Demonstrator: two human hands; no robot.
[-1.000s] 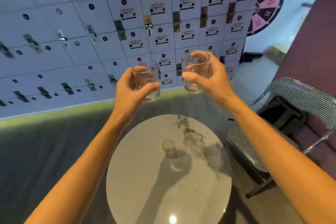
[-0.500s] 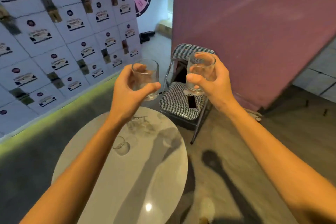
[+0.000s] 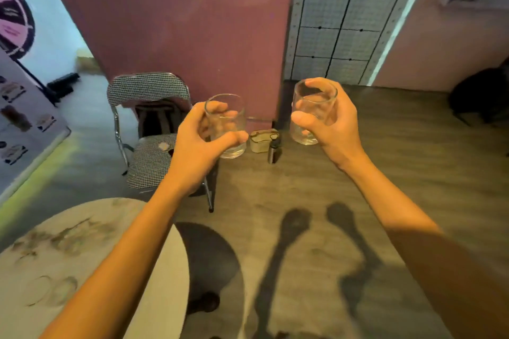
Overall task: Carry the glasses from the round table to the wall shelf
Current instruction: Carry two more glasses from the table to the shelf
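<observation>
My left hand (image 3: pixel 199 146) grips a clear tumbler (image 3: pixel 227 121) upright, held out in front of me above the floor. My right hand (image 3: pixel 330 129) grips a second clear tumbler (image 3: pixel 314 110), also upright, at about the same height. The round marble-look table (image 3: pixel 82 256) lies at the lower left, partly under my left forearm. A small glass (image 3: pixel 52 290) still stands on it, blurred. No wall shelf is in view.
A folding chair (image 3: pixel 148 129) with checked fabric stands beyond the table against a dark red wall (image 3: pixel 179 22). A small beige bag (image 3: pixel 261 140) sits on the wooden floor at the wall's corner. A dark object (image 3: pixel 482 96) is at the far right.
The view has swung right: the locker wall slid off to the left and the table dropped to the lower left. Both hands keep their glasses raised in front of me.
</observation>
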